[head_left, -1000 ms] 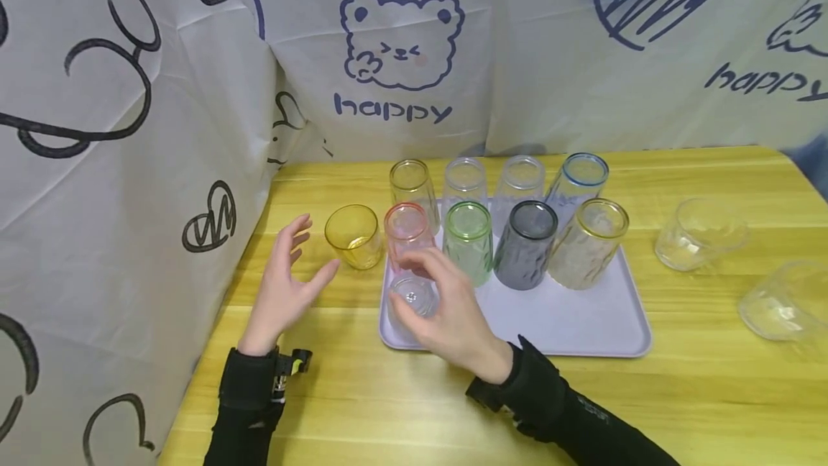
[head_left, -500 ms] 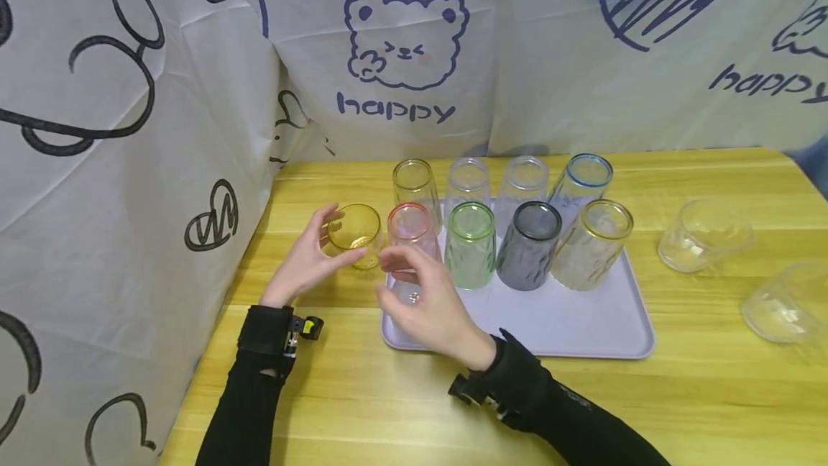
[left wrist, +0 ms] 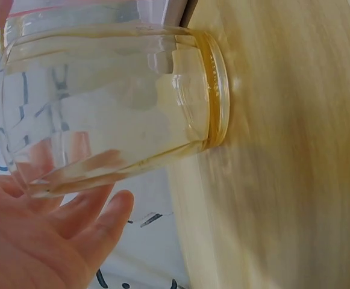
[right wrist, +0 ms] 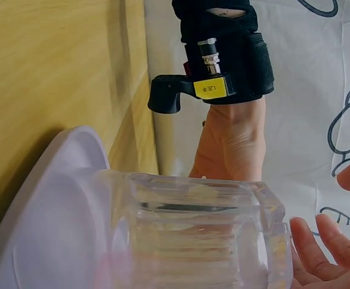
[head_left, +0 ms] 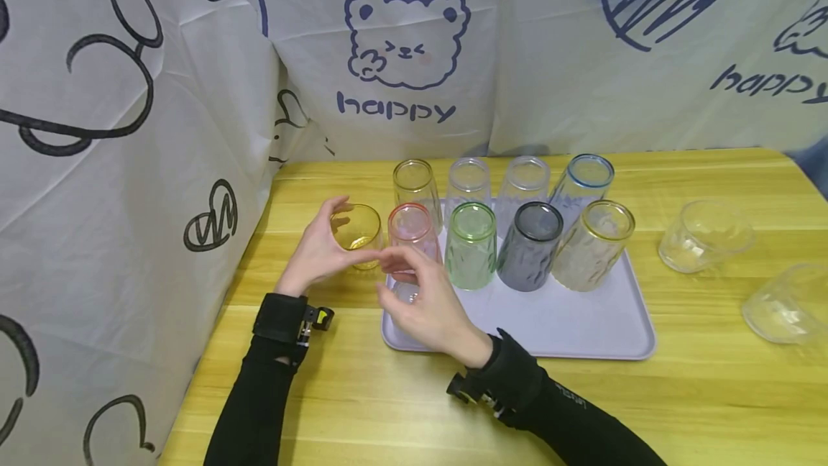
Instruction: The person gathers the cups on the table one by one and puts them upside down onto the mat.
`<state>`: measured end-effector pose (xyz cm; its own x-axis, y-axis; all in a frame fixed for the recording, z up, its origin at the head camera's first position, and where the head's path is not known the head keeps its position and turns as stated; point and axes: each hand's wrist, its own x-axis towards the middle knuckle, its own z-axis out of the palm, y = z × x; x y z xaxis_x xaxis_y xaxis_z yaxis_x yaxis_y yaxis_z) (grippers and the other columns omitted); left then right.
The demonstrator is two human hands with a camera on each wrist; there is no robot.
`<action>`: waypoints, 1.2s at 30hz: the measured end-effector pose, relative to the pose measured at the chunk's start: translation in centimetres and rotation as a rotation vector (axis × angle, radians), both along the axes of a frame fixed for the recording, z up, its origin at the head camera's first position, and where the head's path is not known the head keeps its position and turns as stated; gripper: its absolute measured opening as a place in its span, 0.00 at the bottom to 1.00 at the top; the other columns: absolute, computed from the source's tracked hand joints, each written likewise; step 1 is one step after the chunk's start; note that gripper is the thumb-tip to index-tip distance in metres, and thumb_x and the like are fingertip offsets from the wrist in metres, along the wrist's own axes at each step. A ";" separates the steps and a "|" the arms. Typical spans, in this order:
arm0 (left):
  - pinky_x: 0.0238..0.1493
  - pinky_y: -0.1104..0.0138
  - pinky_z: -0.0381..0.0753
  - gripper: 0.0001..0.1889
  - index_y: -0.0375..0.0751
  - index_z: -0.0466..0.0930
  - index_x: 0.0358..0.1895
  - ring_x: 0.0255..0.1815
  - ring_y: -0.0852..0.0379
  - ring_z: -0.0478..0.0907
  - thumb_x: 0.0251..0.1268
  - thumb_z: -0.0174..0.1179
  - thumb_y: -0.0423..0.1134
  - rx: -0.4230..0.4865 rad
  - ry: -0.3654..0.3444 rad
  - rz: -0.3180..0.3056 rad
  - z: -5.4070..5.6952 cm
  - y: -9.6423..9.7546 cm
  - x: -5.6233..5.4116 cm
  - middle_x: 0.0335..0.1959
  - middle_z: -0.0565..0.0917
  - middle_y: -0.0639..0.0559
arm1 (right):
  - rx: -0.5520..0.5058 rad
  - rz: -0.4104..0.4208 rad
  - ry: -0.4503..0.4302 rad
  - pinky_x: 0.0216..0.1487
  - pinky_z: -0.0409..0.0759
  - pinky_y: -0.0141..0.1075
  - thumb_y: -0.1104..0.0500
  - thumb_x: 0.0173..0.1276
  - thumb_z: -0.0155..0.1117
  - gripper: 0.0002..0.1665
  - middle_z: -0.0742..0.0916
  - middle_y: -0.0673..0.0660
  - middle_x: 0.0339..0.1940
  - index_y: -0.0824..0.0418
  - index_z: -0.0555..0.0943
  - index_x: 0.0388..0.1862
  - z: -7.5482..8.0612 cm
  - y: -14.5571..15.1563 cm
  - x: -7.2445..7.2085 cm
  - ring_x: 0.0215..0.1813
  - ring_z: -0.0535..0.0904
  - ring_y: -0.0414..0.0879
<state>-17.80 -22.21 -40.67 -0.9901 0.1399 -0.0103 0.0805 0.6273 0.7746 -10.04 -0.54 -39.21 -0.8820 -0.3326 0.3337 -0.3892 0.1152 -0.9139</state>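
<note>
A yellow-tinted glass stands upright on the table, left of the tray. My left hand curves round its near left side, thumb in front and fingers behind. In the left wrist view the thumb looks apart from the glass, and the spread fingers show beside and through it. My right hand is arched over a clear glass at the tray's front left corner. In the right wrist view its fingers are apart from that clear glass.
The pale lilac tray holds two rows of tall glasses, among them a red-rimmed one, a green one and a dark grey one. Two clear glasses lean on the table at right. Cloth hangs at left and behind.
My left hand has moved forward and right, from beside the yellow glass to round it. My right hand has shifted slightly left and stays by the clear glass.
</note>
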 end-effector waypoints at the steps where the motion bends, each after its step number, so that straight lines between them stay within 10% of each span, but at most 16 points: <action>1: 0.68 0.40 0.73 0.61 0.42 0.51 0.79 0.73 0.36 0.67 0.43 0.82 0.50 -0.002 0.005 -0.003 0.0 0.1 -0.1 0.76 0.65 0.38 | -0.001 0.000 -0.001 0.58 0.85 0.44 0.68 0.62 0.64 0.23 0.86 0.63 0.51 0.68 0.78 0.57 -0.1 0.0 0.0 0.54 0.84 0.56; 22: 0.61 0.46 0.80 0.56 0.36 0.60 0.75 0.66 0.37 0.75 0.41 0.82 0.50 -0.179 0.064 0.043 -0.5 0.8 -0.2 0.67 0.74 0.38 | 0.002 0.015 -0.016 0.58 0.86 0.46 0.68 0.61 0.63 0.22 0.86 0.63 0.51 0.69 0.79 0.57 -0.6 0.0 -0.1 0.54 0.84 0.57; 36: 0.59 0.45 0.83 0.53 0.34 0.62 0.71 0.62 0.33 0.78 0.41 0.83 0.47 -0.158 0.078 0.053 -0.6 -0.8 3.2 0.66 0.74 0.33 | -0.016 0.023 -0.017 0.58 0.86 0.45 0.69 0.62 0.62 0.21 0.86 0.63 0.52 0.68 0.79 0.55 -0.6 0.0 0.0 0.55 0.84 0.57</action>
<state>-14.62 -23.04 -41.22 -0.9947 0.0901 0.0489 0.0999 0.7459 0.6585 -10.00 -0.50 -39.78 -0.8797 -0.3478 0.3242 -0.3761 0.0917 -0.9220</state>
